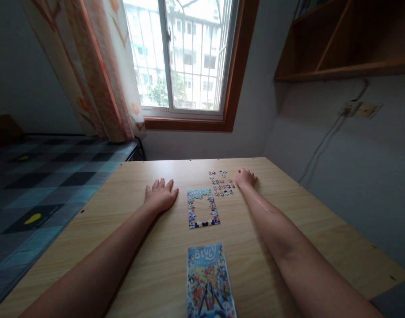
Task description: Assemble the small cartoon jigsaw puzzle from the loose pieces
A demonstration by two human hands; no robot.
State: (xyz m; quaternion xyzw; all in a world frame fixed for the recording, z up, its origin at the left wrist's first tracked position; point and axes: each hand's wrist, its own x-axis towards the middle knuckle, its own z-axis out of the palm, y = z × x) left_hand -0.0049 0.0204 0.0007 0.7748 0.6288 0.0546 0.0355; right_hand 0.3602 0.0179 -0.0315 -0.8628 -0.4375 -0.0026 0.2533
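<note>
Palm down, fingers fanned wide, the left hand rests on the tabletop, left of a jigsaw puzzle border. Well apart from it, the right hand is at the right edge of a cluster of loose jigsaw pieces, its fingers loosely bent; whether they pinch a piece, I cannot tell. The border forms an upright rectangle near the middle of the table, with bare wood showing inside it, and the loose pieces lie just beyond its upper right corner. Nearer the body is a colorful printed picture titled "Bluey", cut off by the bottom of the view. The tabletop is pale wood grain with small dark holes along its edges. Past its far side, daylight comes through a barred sliding window beside a floral curtain. On the left is a bed with a checked cover; on the right wall are a wooden shelf and a power socket with a cable hanging from it.
</note>
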